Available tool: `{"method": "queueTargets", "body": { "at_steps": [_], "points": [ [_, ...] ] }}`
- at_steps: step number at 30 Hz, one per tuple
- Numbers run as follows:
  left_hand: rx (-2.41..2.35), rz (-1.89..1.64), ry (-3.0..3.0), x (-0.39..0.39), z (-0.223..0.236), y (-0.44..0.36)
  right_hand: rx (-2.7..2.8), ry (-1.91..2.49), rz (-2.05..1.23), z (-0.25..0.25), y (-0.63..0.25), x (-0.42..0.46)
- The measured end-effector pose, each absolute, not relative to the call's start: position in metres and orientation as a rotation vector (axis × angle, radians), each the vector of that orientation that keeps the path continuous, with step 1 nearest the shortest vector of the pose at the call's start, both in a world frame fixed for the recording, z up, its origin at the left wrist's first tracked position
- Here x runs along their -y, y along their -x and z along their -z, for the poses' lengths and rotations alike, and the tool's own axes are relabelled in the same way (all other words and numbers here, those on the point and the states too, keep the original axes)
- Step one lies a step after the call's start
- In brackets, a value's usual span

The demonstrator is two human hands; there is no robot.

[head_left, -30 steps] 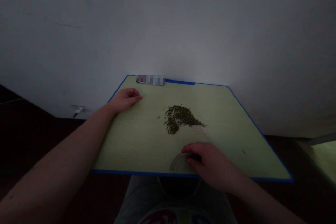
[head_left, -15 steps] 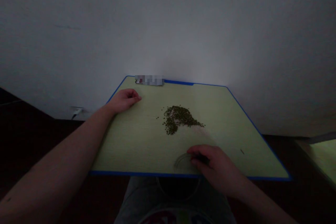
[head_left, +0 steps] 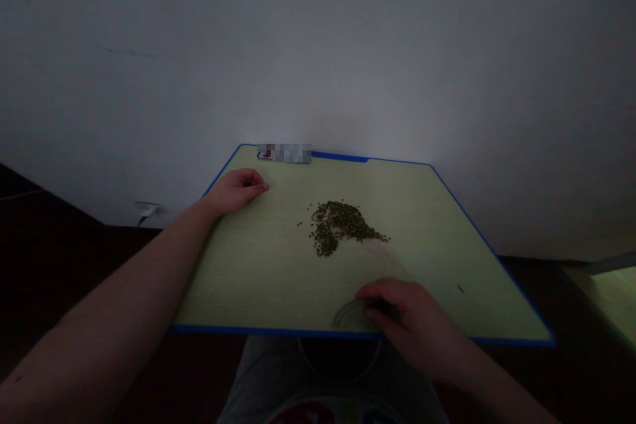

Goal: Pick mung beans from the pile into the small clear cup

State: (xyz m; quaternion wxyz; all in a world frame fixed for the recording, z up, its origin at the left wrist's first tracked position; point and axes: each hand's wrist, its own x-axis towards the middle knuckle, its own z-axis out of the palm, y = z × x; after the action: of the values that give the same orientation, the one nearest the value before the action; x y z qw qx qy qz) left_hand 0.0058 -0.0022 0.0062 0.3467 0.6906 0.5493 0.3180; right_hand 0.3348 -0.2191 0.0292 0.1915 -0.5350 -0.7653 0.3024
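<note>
Tabletop (head_left: 248,278): pale yellow-green, faint streaky grain. Table edging (head_left: 268,330): strong blue. Beans (head_left: 338,225): dark olive green, speckled heap. Round dish (head_left: 348,315): colourless, clear. Wall (head_left: 318,46): pale grey-white. Floor (head_left: 50,238): near-black brown. Trousers (head_left: 258,371): mid grey. Shirt (head_left: 318,416): multicoloured print.

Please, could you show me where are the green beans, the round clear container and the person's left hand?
Green mung beans (head_left: 330,222): head view, point on the pile's middle.
Round clear container (head_left: 348,316): head view, point on its uncovered part.
Left hand (head_left: 236,191): head view, point on the hand's back.
</note>
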Motion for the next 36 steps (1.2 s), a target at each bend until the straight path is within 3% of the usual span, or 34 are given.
{"method": "queueTargets", "body": {
  "at_steps": [7,10,19,36],
  "points": [
    [-1.427,-0.815,-1.788,0.002,-0.006,-0.006,2.320,1.149,-0.005,-0.006,-0.327,0.223],
    [-1.426,-0.828,-1.798,0.003,-0.008,-0.007,2.447,1.079,0.177,0.000,-0.309,0.221],
    [-1.426,-0.819,-1.797,0.005,-0.012,-0.008,2.496,1.160,0.231,0.000,-0.279,0.215],
    [-1.435,-0.805,-1.811,0.002,-0.008,-0.005,2.458,1.292,0.306,0.002,-0.304,0.226]
  ]
}}
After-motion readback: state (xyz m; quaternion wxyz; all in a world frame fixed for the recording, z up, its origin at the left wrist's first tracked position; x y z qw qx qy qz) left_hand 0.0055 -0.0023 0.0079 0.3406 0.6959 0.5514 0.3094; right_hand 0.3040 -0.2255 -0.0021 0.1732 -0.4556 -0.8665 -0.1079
